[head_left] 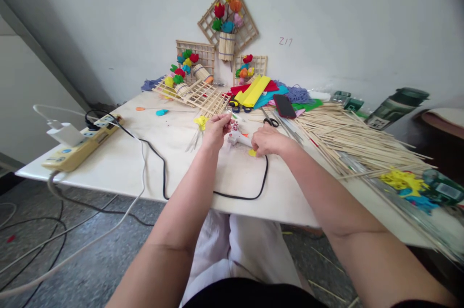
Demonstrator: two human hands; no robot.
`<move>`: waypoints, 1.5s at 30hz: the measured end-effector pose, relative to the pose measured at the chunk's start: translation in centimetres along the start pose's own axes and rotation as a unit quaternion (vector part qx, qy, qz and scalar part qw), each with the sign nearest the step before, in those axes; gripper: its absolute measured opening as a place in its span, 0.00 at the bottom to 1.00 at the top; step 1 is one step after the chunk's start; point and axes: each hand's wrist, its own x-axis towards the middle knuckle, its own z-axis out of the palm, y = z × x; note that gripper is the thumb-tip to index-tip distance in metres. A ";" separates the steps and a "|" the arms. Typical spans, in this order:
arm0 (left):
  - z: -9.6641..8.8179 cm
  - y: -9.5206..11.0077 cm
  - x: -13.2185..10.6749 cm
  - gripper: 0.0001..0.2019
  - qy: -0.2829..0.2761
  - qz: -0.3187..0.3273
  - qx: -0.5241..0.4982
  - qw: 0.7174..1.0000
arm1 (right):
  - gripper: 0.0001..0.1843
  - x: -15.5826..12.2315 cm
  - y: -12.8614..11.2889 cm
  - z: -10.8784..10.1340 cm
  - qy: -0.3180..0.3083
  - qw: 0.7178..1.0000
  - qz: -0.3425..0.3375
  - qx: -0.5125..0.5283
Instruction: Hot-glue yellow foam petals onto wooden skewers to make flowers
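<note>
Our left hand [216, 129] is raised just above the tabletop [145, 163], fingers drawn together in a tight pinch on something too small to make out. Our right hand [268, 141] rests knuckles up on the tabletop with its fingers curled under. It touches the end of a small white tool [237, 138], but we cannot tell whether it actually grips it. The tool lies between our two hands, near the middle of the tabletop, and a yellow scrap [252, 153] sits just by the right hand. A black cord [163, 172] loops across the front of the tabletop toward the right hand. A yellow felt flower [201, 122] lies just left of the left hand, and scissors [270, 122] lie just beyond the right. A wide heap of bamboo sticks [348, 139] spreads to the right, and a power strip [81, 146] sits at the far left edge.
</note>
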 end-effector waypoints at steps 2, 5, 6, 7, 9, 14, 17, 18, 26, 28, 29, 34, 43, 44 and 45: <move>0.0 0.0 0.0 0.13 -0.005 -0.003 0.001 1.000 | 0.07 0.1 -0.3 0.2 0.011 1.000 0.010 -0.012; 0.0 0.0 0.0 0.13 -0.013 -0.005 -0.001 1.000 | 0.05 0.3 -0.4 0.6 0.029 0.999 0.011 -0.025; 0.0 0.0 0.0 0.13 -0.012 -0.006 -0.001 1.000 | 0.05 0.4 -0.4 0.8 0.033 0.999 0.008 -0.028; 0.1 0.0 0.1 0.13 -0.011 -0.007 0.001 1.000 | 0.05 0.6 -0.4 0.9 0.037 0.999 0.003 -0.029; 0.1 0.1 0.1 0.13 -0.008 -0.009 0.004 1.000 | 0.05 0.8 -0.3 1.2 0.046 0.998 -0.002 -0.035; 0.0 0.1 0.2 0.12 -0.012 -0.011 0.003 1.000 | 0.05 0.9 -0.1 1.2 0.053 0.998 0.002 -0.025; -0.1 0.1 0.2 0.12 -0.015 -0.010 0.003 1.000 | 0.08 0.8 0.8 1.0 0.061 0.997 0.004 0.044; -0.1 0.1 0.2 0.12 -0.020 -0.011 0.005 1.000 | 0.09 0.8 1.3 1.0 0.071 0.994 0.002 0.088; 0.1 0.0 -0.2 0.13 -0.101 -0.009 0.038 0.994 | 0.07 2.2 4.3 2.5 0.256 0.790 -0.044 0.555; 0.2 0.0 -0.3 0.13 -0.116 -0.010 0.048 0.992 | 0.07 2.6 4.3 2.8 0.286 0.729 -0.023 0.622; 0.2 0.0 -0.4 0.13 -0.123 -0.011 0.053 0.991 | 0.07 2.8 4.2 2.9 0.298 0.699 -0.012 0.650; 0.8 0.0 -1.0 0.12 -0.154 -0.009 0.088 0.984 | 0.09 3.2 3.8 2.6 0.328 0.580 0.035 0.745; 1.6 -0.3 -1.8 0.13 -0.192 -0.034 0.127 0.972 | 0.09 3.2 2.9 1.7 0.327 0.512 0.036 0.793; 1.6 -0.3 -1.7 0.13 -0.194 -0.036 0.125 0.972 | 0.09 3.1 2.9 1.7 0.324 0.511 0.037 0.795; 1.5 -0.4 -1.7 0.13 -0.195 -0.038 0.122 0.972 | 0.09 3.1 2.8 1.7 0.323 0.511 0.037 0.796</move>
